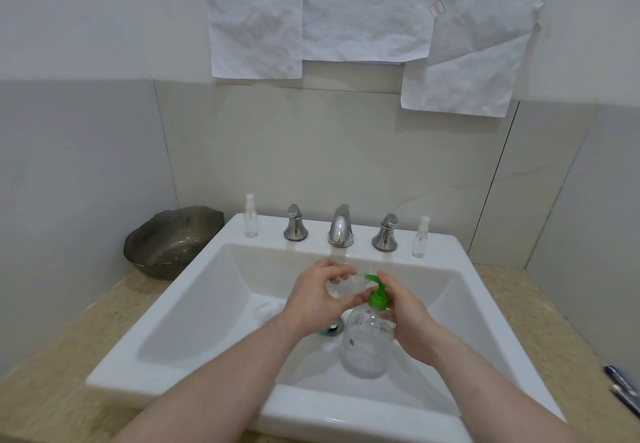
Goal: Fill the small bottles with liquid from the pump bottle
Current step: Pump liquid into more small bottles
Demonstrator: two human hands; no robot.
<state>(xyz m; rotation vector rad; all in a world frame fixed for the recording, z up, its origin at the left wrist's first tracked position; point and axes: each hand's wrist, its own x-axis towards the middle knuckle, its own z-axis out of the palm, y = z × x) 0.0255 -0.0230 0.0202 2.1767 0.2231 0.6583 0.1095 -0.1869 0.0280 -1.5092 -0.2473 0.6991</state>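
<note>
Over the white ceramic sink, the left hand gripped a small clear plastic bottle at the green nozzle of the clear pump bottle, grasped by the right hand (filling step; next, presumably a steady press).

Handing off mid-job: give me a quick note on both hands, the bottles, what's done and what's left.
Left hand holds a small clear bottle at the green pump's nozzle, over the sink.
Right hand grips the pump bottle.
Two capped spray bottles stand on the sink's back ledge: one left, one right; fill levels unclear.
Left: finish this bottle, then check those two.
</note>
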